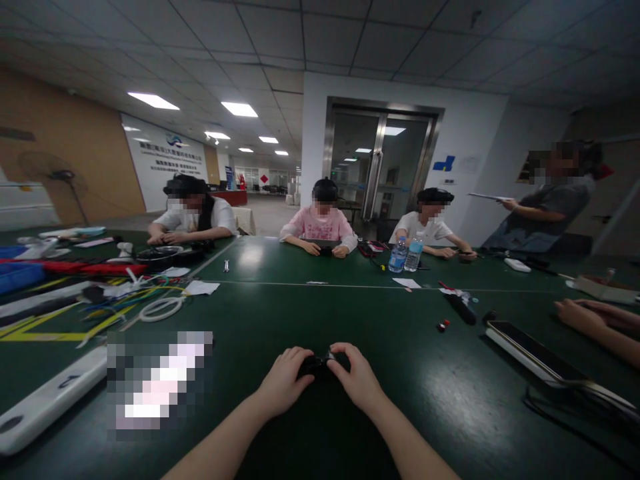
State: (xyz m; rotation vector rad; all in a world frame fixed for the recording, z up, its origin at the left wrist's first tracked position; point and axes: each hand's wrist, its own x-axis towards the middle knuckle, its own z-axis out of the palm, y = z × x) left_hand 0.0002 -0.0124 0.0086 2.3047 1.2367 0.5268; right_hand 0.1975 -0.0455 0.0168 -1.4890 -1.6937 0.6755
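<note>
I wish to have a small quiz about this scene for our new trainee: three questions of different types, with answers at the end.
1. True or false: the two plastic bottles stand upright on the green table.
2. Choose one. Between them, the left hand and the right hand hold:
(a) a white cable
(b) a small dark object
(c) a sheet of paper
3. Fill in: the long white object lies on the person's ___ side.

Key: 1 true; 2 b; 3 left.
</note>
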